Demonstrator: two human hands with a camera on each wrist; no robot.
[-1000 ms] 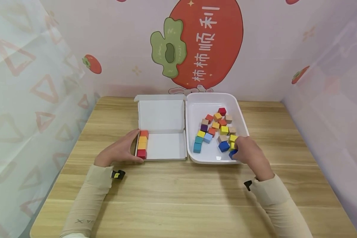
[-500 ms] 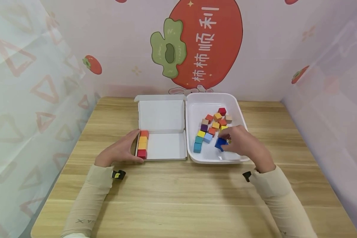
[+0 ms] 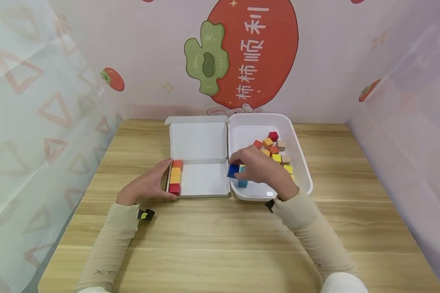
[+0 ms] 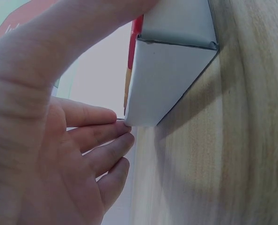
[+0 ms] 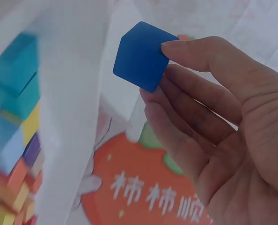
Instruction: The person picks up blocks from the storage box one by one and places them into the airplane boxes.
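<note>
My left hand (image 3: pixel 148 183) holds the left end of an open white cardboard box (image 3: pixel 205 179), thumb at the front wall and fingertips at the far left corner. In the left wrist view, the fingers lie along the box's side wall (image 4: pixel 171 79). A column of red, orange-yellow and orange-red blocks (image 3: pixel 175 179) lines the box's left side. My right hand (image 3: pixel 258 165) pinches a blue cube (image 3: pixel 233 171) between thumb and fingertips, over the border between box and tray. In the right wrist view the blue cube (image 5: pixel 143 56) shows clearly, held up by the fingertips.
A white tray (image 3: pixel 308 179) stands right beside the box, holding several loose coloured cubes, some hidden under my right hand. Teal cubes (image 5: pixel 19 75) lie close to the tray's left wall. The box's lid (image 3: pixel 199 140) is folded back toward the patterned wall (image 3: pixel 146 49).
My right hand has taken the blue cube from the tray's front right and carried it left to the tray's left rim. The left hand and box have stayed put.
</note>
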